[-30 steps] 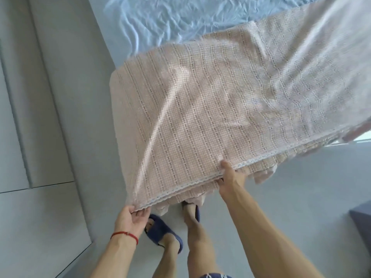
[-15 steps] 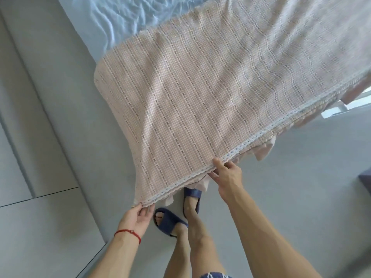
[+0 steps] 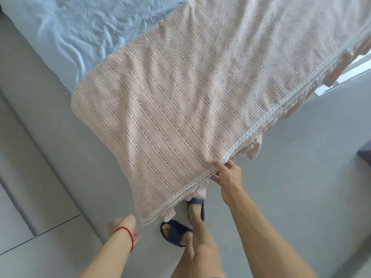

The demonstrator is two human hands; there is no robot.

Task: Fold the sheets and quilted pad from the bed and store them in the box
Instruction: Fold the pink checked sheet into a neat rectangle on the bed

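Pinching the lace-trimmed edge (image 3: 247,135) of the pink checked sheet (image 3: 180,97), the right hand (image 3: 227,175) has its thumb on top of the trim and its fingers curled under it, mostly hidden by the cloth. The left hand (image 3: 125,227) is blurred just beside the sheet's near corner; I cannot tell whether its fingers are spread or curled, or whether they touch the fabric. A red string bracelet (image 3: 126,235) circles that wrist.

The sheet lies doubled over the bed's near side, its trimmed edge hanging past the mattress with pale ruffles (image 3: 255,145) showing underneath. Its far end runs out of view at the top right. Beyond it a wrinkled light blue sheet (image 3: 80,31) covers the mattress, cut off at the top. No writing or label can be read anywhere.

Two feet in dark blue slippers (image 3: 174,233) stand on the grey floor (image 3: 301,177), one partly tucked under the hanging edge. Open floor stretches to the right, where a dark corner (image 3: 366,149) is clipped by the frame
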